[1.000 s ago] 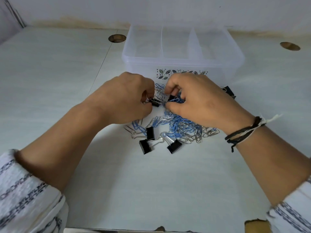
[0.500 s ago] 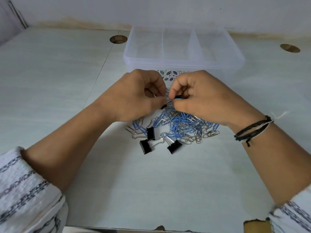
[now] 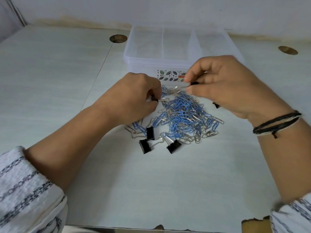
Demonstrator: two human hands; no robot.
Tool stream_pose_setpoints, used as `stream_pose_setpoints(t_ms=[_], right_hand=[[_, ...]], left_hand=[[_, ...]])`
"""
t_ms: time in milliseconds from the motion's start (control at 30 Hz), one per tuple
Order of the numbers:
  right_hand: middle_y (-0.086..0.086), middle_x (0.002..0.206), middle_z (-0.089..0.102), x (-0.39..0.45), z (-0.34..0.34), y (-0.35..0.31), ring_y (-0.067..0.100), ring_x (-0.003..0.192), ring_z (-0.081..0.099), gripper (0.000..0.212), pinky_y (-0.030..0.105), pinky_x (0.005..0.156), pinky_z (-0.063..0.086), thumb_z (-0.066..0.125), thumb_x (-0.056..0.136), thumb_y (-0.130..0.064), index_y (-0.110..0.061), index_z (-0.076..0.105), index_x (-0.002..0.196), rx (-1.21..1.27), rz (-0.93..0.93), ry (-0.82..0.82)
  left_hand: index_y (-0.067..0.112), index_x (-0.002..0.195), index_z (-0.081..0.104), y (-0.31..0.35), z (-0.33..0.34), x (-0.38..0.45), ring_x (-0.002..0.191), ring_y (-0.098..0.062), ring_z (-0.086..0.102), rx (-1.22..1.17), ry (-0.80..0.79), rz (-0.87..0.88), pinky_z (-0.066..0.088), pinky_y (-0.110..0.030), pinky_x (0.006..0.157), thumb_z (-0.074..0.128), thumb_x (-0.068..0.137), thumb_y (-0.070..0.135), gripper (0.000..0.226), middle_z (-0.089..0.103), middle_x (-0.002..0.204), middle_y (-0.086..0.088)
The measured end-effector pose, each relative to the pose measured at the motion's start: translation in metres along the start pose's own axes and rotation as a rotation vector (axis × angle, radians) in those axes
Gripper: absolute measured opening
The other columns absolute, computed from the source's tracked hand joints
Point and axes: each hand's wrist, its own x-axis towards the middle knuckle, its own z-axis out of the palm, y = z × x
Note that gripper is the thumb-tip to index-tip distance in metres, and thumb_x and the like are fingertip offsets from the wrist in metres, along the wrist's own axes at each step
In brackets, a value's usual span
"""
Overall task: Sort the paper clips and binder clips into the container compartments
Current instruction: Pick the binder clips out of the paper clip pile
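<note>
Pinching a black binder clip between thumb and forefinger of the right hand, raised just in front of the clear container; wire handles pointing left toward the other hand, long axis roughly level and across the view. Gripping a second black binder clip in the curled fingers of the left hand, low at the left edge of the heap, silver handle sticking out to the right. Lying between and below both hands on the pale table, a tangled pile of blue and silver paper clips, pointing every way. Resting at the near edge of the pile, three loose black binder clips, handles aimed back toward the heap. Showing no clips, as far as visible, in the container's compartments.
</note>
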Motion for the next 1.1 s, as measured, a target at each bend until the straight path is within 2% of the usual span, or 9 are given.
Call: stream_pose_setpoints(t_ms=[133,300,400,533,633,733,800,933,1100], right_hand=[[-0.004,0.081,0.071,-0.003,-0.036,0.012,0.014,0.073,0.066,0.023,0.025,0.071,0.048,0.072,0.085,-0.003,-0.026,0.071,0.087,-0.379,0.066,0.11],[-0.007,0.09,0.072,-0.009,-0.041,0.016,0.012,0.079,0.066,0.017,0.007,0.066,0.039,0.069,0.086,-0.013,-0.024,0.072,0.099,-0.612,0.088,0.144],[-0.014,0.085,0.068,-0.012,-0.029,0.002,0.006,0.077,0.064,0.015,0.016,0.072,0.05,0.071,0.084,-0.021,-0.025,0.072,0.098,-0.662,-0.058,0.14],[-0.028,0.062,0.064,-0.024,-0.002,-0.025,0.0,0.051,0.059,0.012,0.011,0.052,0.043,0.078,0.078,-0.039,-0.028,0.073,0.08,-0.523,-0.107,-0.246],[-0.018,0.062,0.068,-0.034,0.015,-0.039,0.001,0.051,0.061,0.041,0.013,0.049,0.046,0.075,0.069,-0.067,-0.026,0.07,0.071,-0.652,-0.067,-0.436],[-0.009,0.063,0.07,-0.04,0.03,-0.043,0.007,0.057,0.063,0.068,0.029,0.056,0.055,0.062,0.06,-0.087,-0.021,0.07,0.073,-0.902,-0.11,-0.485],[-0.004,0.063,0.068,-0.042,0.038,-0.043,0.01,0.056,0.059,0.071,0.032,0.057,0.055,0.059,0.062,-0.087,-0.018,0.069,0.073,-0.984,-0.169,-0.46],[-0.005,0.067,0.068,-0.042,0.038,-0.04,0.008,0.06,0.058,0.049,0.03,0.057,0.054,0.063,0.07,-0.07,-0.021,0.067,0.075,-0.968,-0.206,-0.443],[-0.014,0.071,0.069,-0.036,0.011,-0.034,0.004,0.06,0.062,0.029,0.031,0.057,0.053,0.07,0.067,-0.055,-0.031,0.06,0.08,-0.785,-0.05,-0.45]], left_hand=[[0.024,0.095,0.067,0.003,-0.01,-0.002,0.082,-0.014,0.066,-0.084,0.005,-0.041,0.057,-0.033,0.073,0.076,0.08,0.026,0.018,0.069,0.088,0.007],[0.028,0.092,0.065,-0.006,-0.042,-0.004,0.079,-0.005,0.062,-0.096,0.035,-0.126,0.048,-0.023,0.064,0.075,0.077,0.03,0.018,0.064,0.086,0.014],[0.032,0.095,0.063,-0.02,-0.053,-0.007,0.085,-0.013,0.064,-0.011,-0.02,-0.16,0.054,-0.034,0.07,0.076,0.076,0.03,0.023,0.063,0.091,0.013],[0.038,0.093,0.058,-0.018,-0.058,-0.012,0.087,-0.01,0.06,0.104,-0.128,-0.096,0.054,-0.04,0.077,0.077,0.072,0.044,0.029,0.059,0.094,0.017],[0.034,0.082,0.061,0.001,-0.062,-0.021,0.071,-0.005,0.061,0.107,-0.303,-0.012,0.051,-0.03,0.064,0.079,0.065,0.063,0.038,0.064,0.077,0.012],[0.033,0.081,0.059,0.022,-0.057,-0.032,0.064,-0.004,0.059,0.21,-0.513,0.02,0.049,-0.025,0.055,0.075,0.051,0.082,0.06,0.063,0.076,0.013],[0.035,0.081,0.054,0.033,-0.048,-0.035,0.064,-0.003,0.059,0.313,-0.556,0.019,0.053,-0.028,0.059,0.072,0.046,0.087,0.065,0.06,0.077,0.013],[0.036,0.083,0.053,0.036,-0.038,-0.034,0.072,-0.002,0.061,0.318,-0.587,0.019,0.059,-0.037,0.07,0.073,0.056,0.079,0.055,0.059,0.082,0.016],[0.037,0.083,0.053,0.03,-0.04,-0.035,0.069,0.0,0.061,0.271,-0.568,0.025,0.059,-0.033,0.069,0.076,0.063,0.068,0.043,0.062,0.079,0.016]])
